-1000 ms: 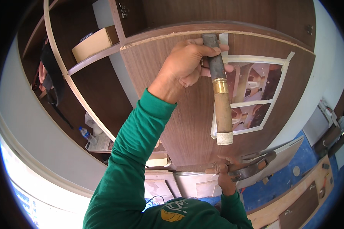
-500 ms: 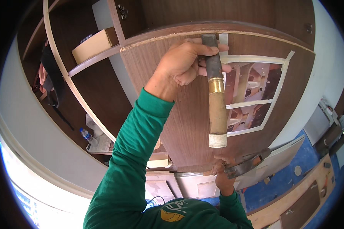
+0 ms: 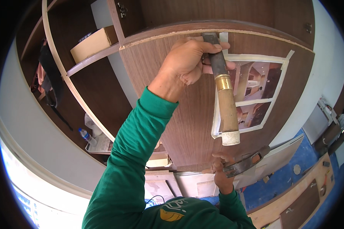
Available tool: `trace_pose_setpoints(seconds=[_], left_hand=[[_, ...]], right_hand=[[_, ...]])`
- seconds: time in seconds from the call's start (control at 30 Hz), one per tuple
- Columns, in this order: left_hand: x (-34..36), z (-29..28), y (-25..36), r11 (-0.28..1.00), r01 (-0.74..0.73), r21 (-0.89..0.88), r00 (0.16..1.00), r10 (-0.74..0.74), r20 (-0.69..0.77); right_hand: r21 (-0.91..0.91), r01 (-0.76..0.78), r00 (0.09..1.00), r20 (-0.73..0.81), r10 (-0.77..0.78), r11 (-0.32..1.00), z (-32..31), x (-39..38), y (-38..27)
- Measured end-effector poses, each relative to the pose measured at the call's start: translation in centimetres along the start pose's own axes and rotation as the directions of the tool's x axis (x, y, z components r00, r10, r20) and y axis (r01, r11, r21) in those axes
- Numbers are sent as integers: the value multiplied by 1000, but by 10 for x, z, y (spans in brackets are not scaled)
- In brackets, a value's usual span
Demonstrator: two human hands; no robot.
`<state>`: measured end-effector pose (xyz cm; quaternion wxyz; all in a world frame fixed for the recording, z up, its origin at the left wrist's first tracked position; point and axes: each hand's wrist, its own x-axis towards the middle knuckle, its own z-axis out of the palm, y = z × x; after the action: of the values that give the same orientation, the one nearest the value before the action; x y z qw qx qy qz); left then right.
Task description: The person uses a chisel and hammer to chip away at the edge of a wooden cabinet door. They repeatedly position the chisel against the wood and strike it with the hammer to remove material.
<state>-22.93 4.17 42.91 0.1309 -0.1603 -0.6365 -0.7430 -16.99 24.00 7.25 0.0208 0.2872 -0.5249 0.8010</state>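
Near 1 o'clock, the left hand (image 3: 188,59) has its fingers clamped on the dark end of a wood-handled tool (image 3: 225,91) at 2 o'clock, beside taped pictures (image 3: 260,78). At 5 o'clock, the right hand's (image 3: 223,176) fingers grip a hammer-like tool (image 3: 244,165).

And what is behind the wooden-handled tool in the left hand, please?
Behind the wooden-handled tool are a brown panel and two pictures taped onto it. What the handle itself covers of the panel, tape and pictures cannot be seen.
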Motion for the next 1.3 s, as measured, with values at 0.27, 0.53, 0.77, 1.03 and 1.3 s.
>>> trace_pose_setpoints(seconds=[0.27, 0.53, 0.77, 1.03, 1.3], left_hand=[[-1, -2, 3, 1000, 6, 26, 1000, -6, 13], [0, 1, 1, 1000, -17, 25, 1000, 17, 21], [2, -7, -1, 1000, 11, -17, 1000, -10, 26], [2, -5, -5, 1000, -15, 3, 999, 15, 36], [6, -13, -7, 999, -12, 38, 999, 10, 48]], right_hand=[[-176, 170, 985, 21, -169, 970, 5, 16, -12], [389, -20, 944, -295, 145, 921, 30, 42, 8], [-518, 269, 929, -82, -360, 812, 21, 49, 24], [-302, 183, 973, -80, -217, 935, 18, 33, 15], [-240, 159, 979, -84, -183, 958, 31, 53, -7]])
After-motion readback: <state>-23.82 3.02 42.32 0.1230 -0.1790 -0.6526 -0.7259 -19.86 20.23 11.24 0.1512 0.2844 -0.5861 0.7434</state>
